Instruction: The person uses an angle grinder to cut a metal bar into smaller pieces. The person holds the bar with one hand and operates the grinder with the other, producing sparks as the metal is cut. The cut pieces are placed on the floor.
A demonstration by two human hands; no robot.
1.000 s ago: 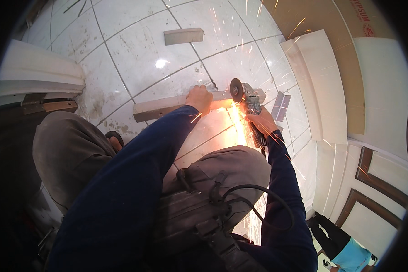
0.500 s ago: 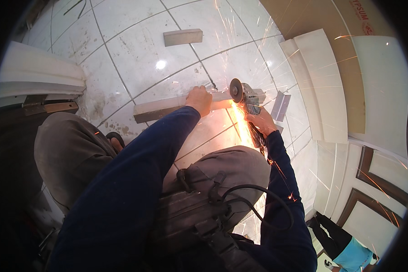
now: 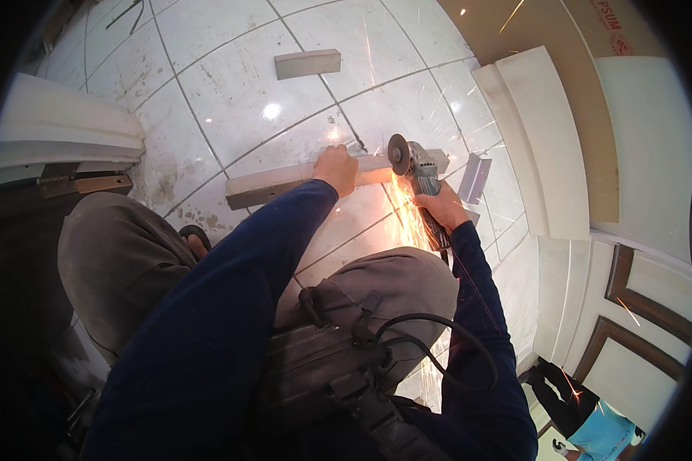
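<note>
A long pale bar with a brownish side (image 3: 265, 190) lies across the tiled floor in front of my knees. My left hand (image 3: 336, 170) is closed over it near its middle, pressing it down. In my right hand (image 3: 444, 206) is an angle grinder (image 3: 424, 178), gripped round its body. Its disc (image 3: 398, 154) stands at the bar, right of my left hand. Orange sparks (image 3: 409, 211) stream from there toward my right knee. The exact contact of the disc is hard to make out.
A short block (image 3: 307, 64) lies farther off on the tiles, and a short metal angle piece (image 3: 477, 179) right of the grinder. Pale boards (image 3: 542, 138) lean at the right. A person in a blue top (image 3: 603, 432) is at lower right. A black cable (image 3: 469, 330) loops by my lap.
The spark stream has become thinner and more scattered, and a small glow shows just beyond my left hand. Both hands and the grinder stay in nearly the same place.
</note>
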